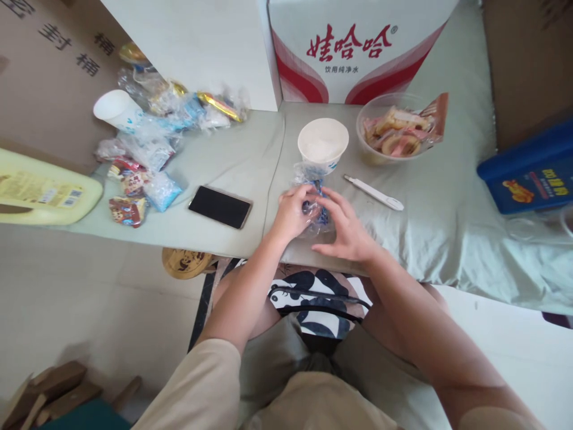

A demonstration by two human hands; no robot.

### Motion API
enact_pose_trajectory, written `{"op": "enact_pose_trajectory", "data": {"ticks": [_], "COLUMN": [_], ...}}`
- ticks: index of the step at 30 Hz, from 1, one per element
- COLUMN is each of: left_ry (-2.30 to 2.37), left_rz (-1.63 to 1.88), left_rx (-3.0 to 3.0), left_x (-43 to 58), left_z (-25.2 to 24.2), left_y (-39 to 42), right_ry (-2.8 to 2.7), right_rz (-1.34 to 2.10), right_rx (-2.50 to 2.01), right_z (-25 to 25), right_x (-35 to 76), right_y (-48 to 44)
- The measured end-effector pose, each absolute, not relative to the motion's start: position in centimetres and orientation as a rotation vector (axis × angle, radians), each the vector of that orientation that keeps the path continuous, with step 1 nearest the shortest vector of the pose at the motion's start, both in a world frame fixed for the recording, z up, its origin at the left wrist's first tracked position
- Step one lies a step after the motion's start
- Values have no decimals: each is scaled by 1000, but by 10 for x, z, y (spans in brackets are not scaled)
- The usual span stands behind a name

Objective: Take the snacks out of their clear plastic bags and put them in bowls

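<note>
Both my hands meet at the near edge of the cloth-covered table (233,161). My left hand (292,210) is closed round a small clear snack packet with blue print (312,181). My right hand (345,227) pinches the same packet from the right, its other fingers loosely curled. Just behind the packet stands a white paper cup (323,143). A white pen-like stick (374,193) lies to the right of my hands.
A black phone (219,206) lies left of my hands. Several snack packets (147,149) and another paper cup (117,109) sit at the far left. A clear bowl of wrapped snacks (396,128), a red-and-white carton (353,48), a blue box (532,173) and a yellow bottle (45,194) surround the table.
</note>
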State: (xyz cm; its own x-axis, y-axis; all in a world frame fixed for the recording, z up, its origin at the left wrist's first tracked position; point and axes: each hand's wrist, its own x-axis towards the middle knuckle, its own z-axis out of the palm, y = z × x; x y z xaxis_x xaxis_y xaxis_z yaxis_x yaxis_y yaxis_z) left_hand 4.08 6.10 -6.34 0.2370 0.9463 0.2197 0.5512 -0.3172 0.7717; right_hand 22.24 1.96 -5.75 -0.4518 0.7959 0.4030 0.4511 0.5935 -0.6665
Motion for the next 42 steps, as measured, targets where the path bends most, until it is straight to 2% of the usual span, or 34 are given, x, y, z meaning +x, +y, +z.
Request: {"op": "enact_pose_trajectory", "data": {"ticks": [5,11,14,21,25,28,32,42], "left_ry": [1231,1004,964,1134,1402,1606,1395,966], "left_rz": [852,827,836,915,1130,1113,956,1047], "left_rx": [2012,1862,1859,1838,1905,1938,1858,1274], "left_x": [40,30,29,41,38,33,33,44], "left_z": [-57,-52,-53,-62,-66,-67,-68,-70], "left_y": [59,59,56,47,51,54,52,52], "right_ry": [-2098,-1917,-1793,-1775,-1844,-1861,-1858,-1626], "right_rz": [584,858,852,516,465,452,546,921], "right_rx": [-1129,-1271,-1447,-1492,-1577,-1628,-1578,-1159], "right_z": [-59,-40,-40,-64,-70,-71,-74,-62], "right_x": [223,224,223,223,224,225,227,229], "right_y": [22,16,18,37,38,38,39,37]}}
